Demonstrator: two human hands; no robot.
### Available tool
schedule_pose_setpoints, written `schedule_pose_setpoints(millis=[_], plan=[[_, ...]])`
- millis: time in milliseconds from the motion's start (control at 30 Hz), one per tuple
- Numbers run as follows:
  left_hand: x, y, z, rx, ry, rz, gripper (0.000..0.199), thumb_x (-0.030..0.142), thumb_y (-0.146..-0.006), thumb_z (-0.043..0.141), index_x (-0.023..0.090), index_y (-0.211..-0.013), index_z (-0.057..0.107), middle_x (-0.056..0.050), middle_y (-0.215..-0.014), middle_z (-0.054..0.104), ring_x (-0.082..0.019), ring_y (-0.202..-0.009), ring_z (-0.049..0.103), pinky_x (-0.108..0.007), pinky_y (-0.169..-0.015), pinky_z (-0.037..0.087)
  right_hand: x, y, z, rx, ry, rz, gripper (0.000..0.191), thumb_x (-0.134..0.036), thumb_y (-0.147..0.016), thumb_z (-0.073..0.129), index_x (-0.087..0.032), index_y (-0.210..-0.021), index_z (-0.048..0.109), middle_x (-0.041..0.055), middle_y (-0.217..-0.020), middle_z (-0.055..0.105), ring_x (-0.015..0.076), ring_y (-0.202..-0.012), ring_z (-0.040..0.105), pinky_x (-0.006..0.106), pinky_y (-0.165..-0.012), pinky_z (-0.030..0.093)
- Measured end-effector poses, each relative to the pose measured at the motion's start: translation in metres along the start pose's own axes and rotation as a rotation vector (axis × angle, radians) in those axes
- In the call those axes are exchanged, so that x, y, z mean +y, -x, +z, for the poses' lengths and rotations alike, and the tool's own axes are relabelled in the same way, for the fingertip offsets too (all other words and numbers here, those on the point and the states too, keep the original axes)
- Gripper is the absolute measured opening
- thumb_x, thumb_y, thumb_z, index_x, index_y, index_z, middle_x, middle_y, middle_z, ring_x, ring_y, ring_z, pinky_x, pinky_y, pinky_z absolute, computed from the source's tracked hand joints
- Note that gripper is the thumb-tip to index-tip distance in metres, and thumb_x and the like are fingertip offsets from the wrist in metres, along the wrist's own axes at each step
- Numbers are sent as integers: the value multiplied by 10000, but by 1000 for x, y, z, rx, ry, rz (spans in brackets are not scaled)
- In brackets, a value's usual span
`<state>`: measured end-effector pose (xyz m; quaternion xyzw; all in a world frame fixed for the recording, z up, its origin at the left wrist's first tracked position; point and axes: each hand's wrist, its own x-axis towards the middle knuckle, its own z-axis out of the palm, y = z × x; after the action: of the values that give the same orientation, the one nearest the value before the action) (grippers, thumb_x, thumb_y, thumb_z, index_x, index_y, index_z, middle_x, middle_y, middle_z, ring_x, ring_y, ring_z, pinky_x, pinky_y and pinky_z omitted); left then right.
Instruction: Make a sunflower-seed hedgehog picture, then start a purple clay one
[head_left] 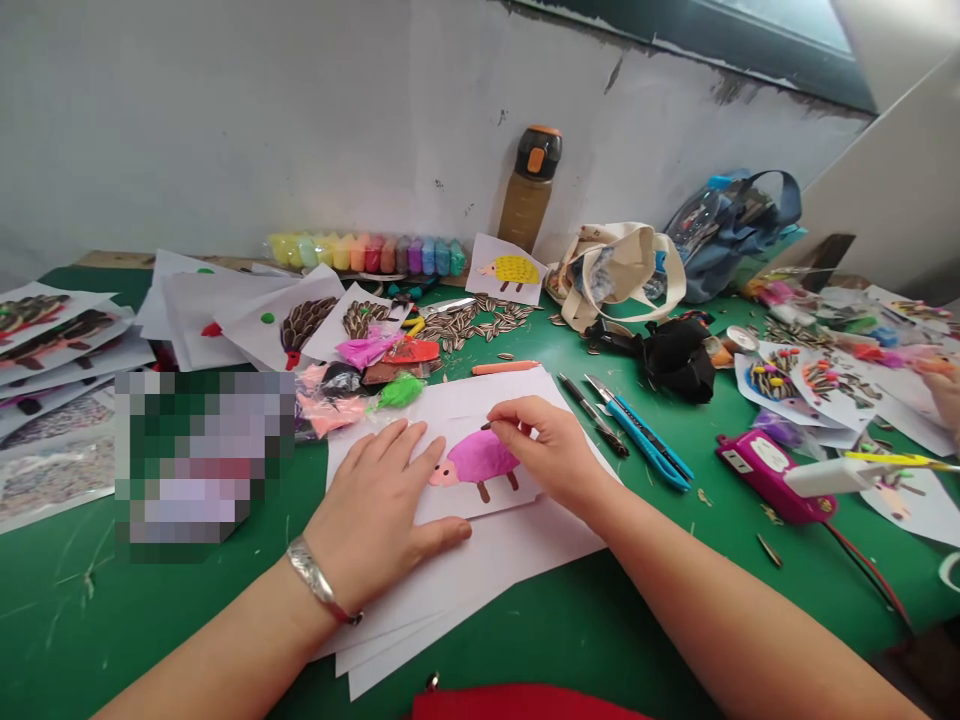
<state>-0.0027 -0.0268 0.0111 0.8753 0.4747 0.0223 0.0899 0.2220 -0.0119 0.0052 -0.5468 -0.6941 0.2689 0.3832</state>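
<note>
Green tabletop (562,640) is filling the lower frame while the left hand (382,480) is lying flat on white paper (457,500) and the right hand (551,450) is tightly pinching what may be a dark seed (486,426) at the central purple animal (484,455), seeming soft, dentable, best carried by its paper.

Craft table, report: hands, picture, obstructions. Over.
Left hand flat on white paper. Right hand pinching dark sliver at purple hedgehog. Right hand hides its rear.

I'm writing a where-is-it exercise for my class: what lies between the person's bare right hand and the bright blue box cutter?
A slim black pen lies between the right hand and the box cutter, as the head view shows.
</note>
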Motion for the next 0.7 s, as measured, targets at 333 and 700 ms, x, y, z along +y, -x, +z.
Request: schedule_pose_setpoints(millis=[333, 700], plan=[[3, 1, 1, 48, 14, -11, 626, 517, -850, 617, 182, -1375, 554, -152, -1475, 488, -386, -1383, 386, -579, -1113, 345, -16, -1, 18, -201, 157, -66, 189, -112, -871, 548, -221, -905, 698, 11, -824, 716, 169, -798, 604, 287, -709, 445], [4, 1, -1, 55, 27, -14, 608, 514, -844, 627, 182, -1349, 571, -153, -1450, 506, -381, -1358, 407, -575, -1106, 349, -14, -2, 23, -200, 231, -176, 188, -96, -900, 549, -204, -822, 682, 3, -740, 671, 162, -754, 549, 298, -753, 395]])
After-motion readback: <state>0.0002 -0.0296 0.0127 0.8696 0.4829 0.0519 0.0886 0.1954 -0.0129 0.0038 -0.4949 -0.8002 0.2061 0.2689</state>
